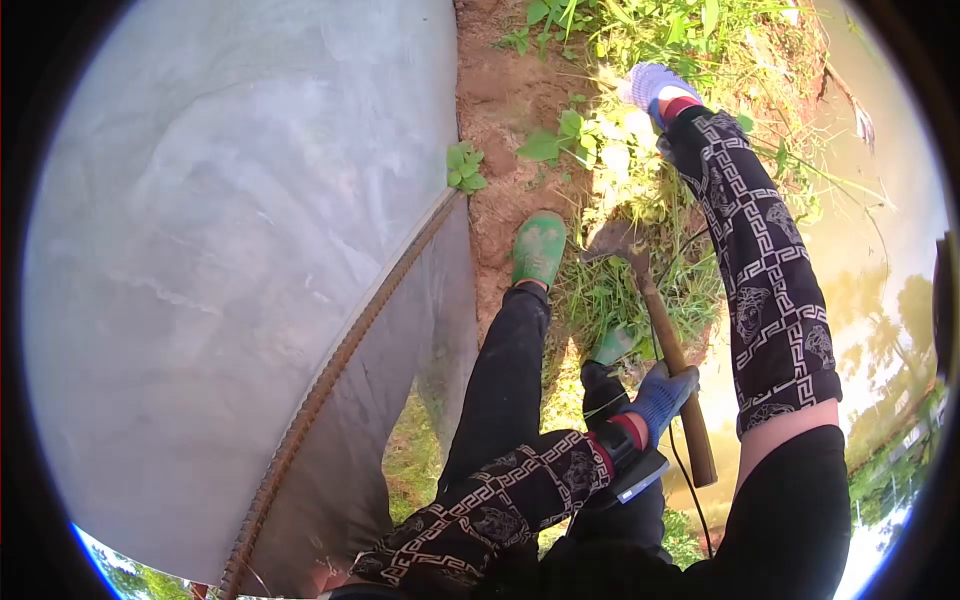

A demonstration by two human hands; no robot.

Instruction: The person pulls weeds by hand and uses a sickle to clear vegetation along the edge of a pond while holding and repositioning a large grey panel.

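Note:
In my left hand (660, 398), gloved in blue, is the wooden handle of a hoe (672, 335). Its fingers wrap the lower part of the shaft, and the broad metal blade (615, 240) rests among the grass by my feet. My right hand (665, 90), in a blue and white glove, reaches far forward to the sunlit weeds (625, 150) on the bank. Glare and the turn of the hand hide its fingertips, so I cannot tell whether it grips any stems. Both forearms wear black sleeves with a white pattern.
A large grey sheet (230, 270) fills the left side, edged by a rusty ribbed bar (330, 390). My green shoes (540, 248) stand on red soil (505, 110) and grass. Brown water (860, 270) lies along the right. A dark cable (690, 480) hangs near the handle.

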